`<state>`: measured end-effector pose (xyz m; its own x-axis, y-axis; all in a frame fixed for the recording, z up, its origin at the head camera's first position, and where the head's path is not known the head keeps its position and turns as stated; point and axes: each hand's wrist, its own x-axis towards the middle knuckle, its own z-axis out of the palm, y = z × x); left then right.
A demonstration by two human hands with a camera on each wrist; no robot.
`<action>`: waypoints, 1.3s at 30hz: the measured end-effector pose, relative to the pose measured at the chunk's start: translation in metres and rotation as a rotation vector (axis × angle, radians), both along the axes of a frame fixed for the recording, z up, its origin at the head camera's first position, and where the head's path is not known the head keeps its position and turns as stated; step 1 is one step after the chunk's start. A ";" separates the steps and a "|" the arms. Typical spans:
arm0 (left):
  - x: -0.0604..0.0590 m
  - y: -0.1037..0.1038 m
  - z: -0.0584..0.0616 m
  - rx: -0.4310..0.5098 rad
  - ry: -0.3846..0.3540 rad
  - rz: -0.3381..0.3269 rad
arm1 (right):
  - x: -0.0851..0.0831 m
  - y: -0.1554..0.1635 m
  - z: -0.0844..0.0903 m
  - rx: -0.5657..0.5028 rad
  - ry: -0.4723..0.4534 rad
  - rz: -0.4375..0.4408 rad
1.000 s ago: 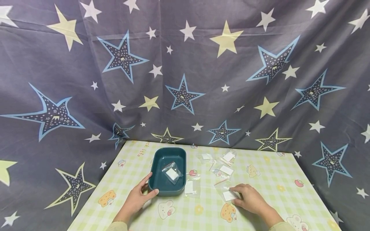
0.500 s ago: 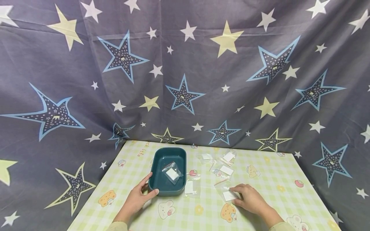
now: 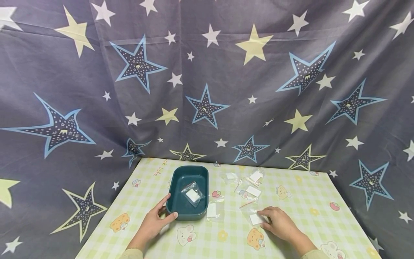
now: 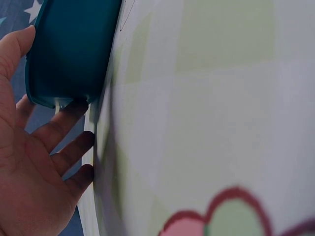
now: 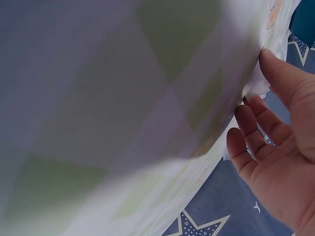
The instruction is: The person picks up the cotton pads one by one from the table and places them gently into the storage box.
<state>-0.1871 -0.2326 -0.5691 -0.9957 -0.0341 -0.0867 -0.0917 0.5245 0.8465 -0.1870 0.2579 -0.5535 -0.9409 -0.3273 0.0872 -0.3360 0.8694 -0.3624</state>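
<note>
The left hand [image 3: 152,223] rests on the counter [image 3: 300,201], fingers [image 4: 61,125] spread against the near corner of a teal tray [image 3: 179,212] holding one bagged white pad [image 3: 193,194]. The right hand [image 3: 280,223] presses relaxed fingers [image 5: 256,125] on a clear bag [image 3: 256,218], its edges partly hidden.

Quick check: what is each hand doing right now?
Left hand: open, thumb and fingers resting against the teal tray.
Right hand: open, fingertips on a small clear bag.
</note>
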 end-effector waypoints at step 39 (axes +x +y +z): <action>-0.001 0.001 0.000 -0.012 -0.008 0.001 | -0.013 -0.001 -0.008 -0.039 0.121 -0.077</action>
<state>-0.1881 -0.2316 -0.5691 -0.9949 -0.0364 -0.0939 -0.0988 0.5341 0.8396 -0.1996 0.2568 -0.5613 -0.9449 -0.2489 0.2127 -0.3123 0.8802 -0.3574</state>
